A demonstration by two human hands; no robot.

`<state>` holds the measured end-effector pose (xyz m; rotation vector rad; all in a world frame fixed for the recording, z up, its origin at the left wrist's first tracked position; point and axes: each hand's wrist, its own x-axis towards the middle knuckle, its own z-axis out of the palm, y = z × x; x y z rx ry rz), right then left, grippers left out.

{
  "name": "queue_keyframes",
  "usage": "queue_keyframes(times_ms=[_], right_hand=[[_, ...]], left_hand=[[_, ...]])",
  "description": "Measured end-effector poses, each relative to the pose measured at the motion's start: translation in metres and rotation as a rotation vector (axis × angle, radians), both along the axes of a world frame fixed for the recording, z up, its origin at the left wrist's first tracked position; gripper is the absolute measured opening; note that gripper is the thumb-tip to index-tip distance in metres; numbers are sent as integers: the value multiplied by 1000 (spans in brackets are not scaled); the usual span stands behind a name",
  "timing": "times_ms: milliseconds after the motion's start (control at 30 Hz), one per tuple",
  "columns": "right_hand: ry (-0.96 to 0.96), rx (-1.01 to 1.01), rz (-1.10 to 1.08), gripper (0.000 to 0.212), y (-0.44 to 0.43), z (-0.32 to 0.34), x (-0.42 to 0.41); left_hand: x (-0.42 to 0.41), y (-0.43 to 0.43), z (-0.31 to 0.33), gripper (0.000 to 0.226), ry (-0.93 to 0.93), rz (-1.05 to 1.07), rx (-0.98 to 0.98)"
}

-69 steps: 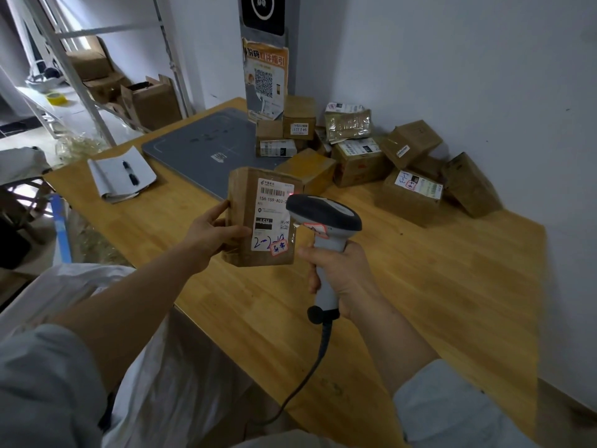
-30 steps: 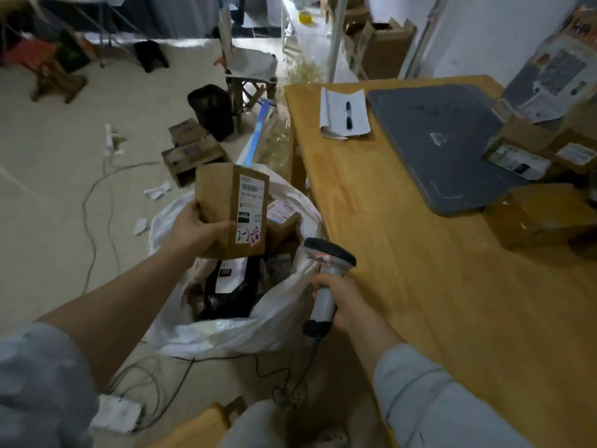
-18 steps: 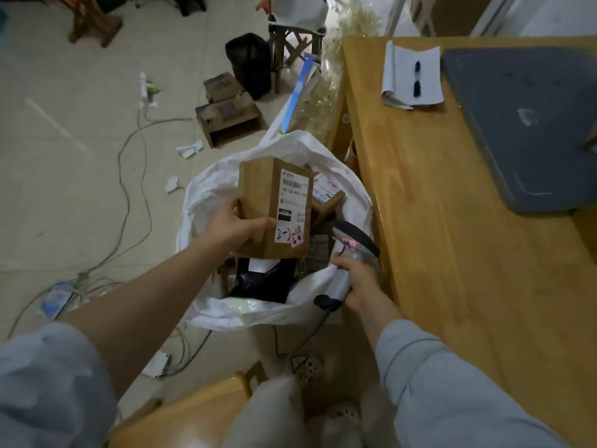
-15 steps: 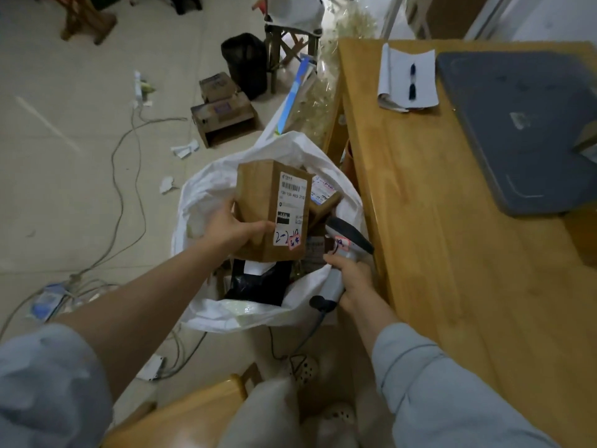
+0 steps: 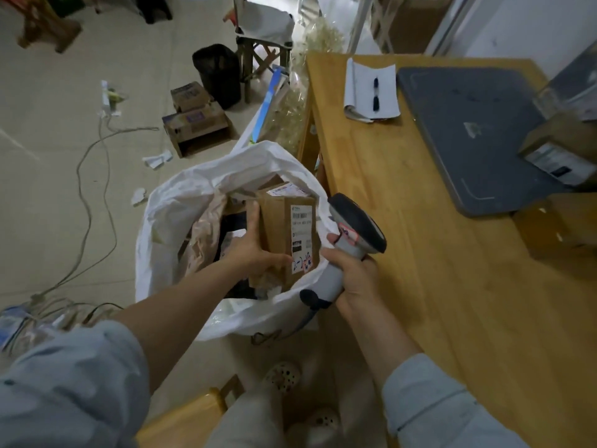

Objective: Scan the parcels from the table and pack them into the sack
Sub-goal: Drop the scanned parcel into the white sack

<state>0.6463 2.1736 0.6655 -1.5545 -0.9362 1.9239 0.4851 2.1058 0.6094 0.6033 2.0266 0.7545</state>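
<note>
The left hand is clamped round a stiff brown cardboard parcel, thumb across its white-labelled face. It holds the parcel upright just inside the mouth of the white sack, I'd guess so it can be set down on the boxes and the crinkled brown packet in there rather than dropped. The right hand is closed round the smooth grey handle of the scanner, whose dark rounded head is tilted up just right of the sack's thin, floppy rim, seemingly parked clear of the opening.
</note>
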Motion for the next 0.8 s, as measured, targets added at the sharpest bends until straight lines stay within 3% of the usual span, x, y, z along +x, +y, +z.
queue_keyframes(times_ms=[100, 200, 333, 400, 533, 633, 700, 800], right_hand=[[23, 79, 24, 29, 3, 9, 6], [-65, 166, 168, 34, 8, 15, 4], [-242, 103, 217, 44, 19, 18, -11], [-270, 83, 187, 51, 23, 18, -16], [-327, 105, 178, 49, 27, 15, -24], [-327, 106, 196, 45, 27, 10, -32], [-330, 104, 205, 45, 25, 7, -36], [-327, 77, 182, 50, 24, 7, -42]], left_hand=[[2, 9, -9, 124, 19, -174, -195], [-1, 9, -11, 67, 180, -343, -357], [-29, -17, -2, 36, 654, 65, -235], [-52, -36, -7, 44, 751, 223, -319], [-97, -65, -26, 72, 548, 599, -493], [-128, -84, -48, 89, 283, 777, -494], [-130, -90, -53, 77, 195, 761, -406], [-124, -85, -49, 42, 234, 683, -254]])
